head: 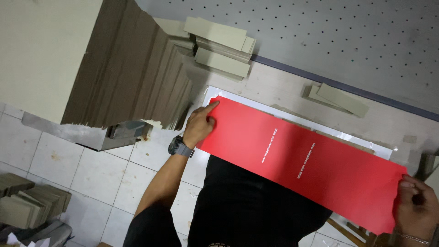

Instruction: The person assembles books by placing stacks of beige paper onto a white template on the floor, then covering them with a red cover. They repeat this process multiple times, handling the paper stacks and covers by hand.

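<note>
Big sheet (302,160) across the middle is bright red with tiny white lettering. The board stack (123,68) upper left is grey-brown, strips (219,45) at top are pale beige. Upper-right table (366,41) is grey with dots. Watch (179,147) is dark grey, floor tiles (55,160) lower left whitish.
</note>
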